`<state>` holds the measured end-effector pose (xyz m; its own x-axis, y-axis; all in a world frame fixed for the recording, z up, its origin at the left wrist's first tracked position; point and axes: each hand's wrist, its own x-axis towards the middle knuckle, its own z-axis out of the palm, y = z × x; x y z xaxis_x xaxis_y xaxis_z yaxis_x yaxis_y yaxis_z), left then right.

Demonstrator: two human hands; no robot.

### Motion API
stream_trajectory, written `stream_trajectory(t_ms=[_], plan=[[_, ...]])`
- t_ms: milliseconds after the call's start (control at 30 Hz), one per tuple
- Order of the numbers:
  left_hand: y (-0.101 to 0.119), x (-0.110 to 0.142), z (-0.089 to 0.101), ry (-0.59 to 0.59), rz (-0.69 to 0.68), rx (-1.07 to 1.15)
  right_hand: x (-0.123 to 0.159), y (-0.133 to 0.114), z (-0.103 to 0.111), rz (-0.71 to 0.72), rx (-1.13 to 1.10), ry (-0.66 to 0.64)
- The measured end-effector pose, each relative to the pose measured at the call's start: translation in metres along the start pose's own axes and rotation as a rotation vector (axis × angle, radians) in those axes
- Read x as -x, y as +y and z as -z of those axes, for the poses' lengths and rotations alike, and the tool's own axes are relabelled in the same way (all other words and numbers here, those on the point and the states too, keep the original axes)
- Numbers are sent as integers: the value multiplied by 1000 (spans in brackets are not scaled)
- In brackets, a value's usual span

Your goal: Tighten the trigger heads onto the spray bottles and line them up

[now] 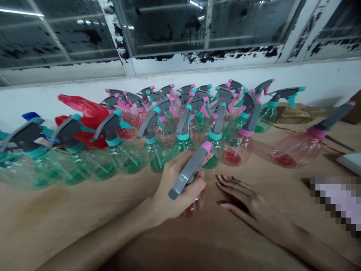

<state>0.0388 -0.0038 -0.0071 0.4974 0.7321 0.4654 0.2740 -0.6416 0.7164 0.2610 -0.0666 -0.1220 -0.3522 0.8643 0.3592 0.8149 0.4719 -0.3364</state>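
Observation:
My left hand (180,188) is wrapped round the neck of a spray bottle (189,174) with a grey head and pink nozzle. Its reddish clear body shows below my fingers, mostly hidden by them. To the right, my right hand (245,199) lies on the tabletop with its fingers stretched out and nothing in it. Just beyond my hands stands a row of green spray bottles (158,156) with teal collars. A pink spray bottle (238,148) is at the right end of that row, and another pink spray bottle (299,148) stands farther right.
Several more spray bottles (197,98) crowd the back of the wooden table (93,222) by the window wall. A red plastic bag (84,107) lies behind the left bottles. A brown package (296,113), thin wires and a white object (349,162) are on the right.

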Motion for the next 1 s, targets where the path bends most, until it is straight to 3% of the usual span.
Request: stream_trajectory(t_ms=[767,1000], plan=[[1,0,1,-24,45,19,-2,-3,4,6,41,-18],[0,2,0,-20,43,34,-1,-3,1,9,-4,35]])
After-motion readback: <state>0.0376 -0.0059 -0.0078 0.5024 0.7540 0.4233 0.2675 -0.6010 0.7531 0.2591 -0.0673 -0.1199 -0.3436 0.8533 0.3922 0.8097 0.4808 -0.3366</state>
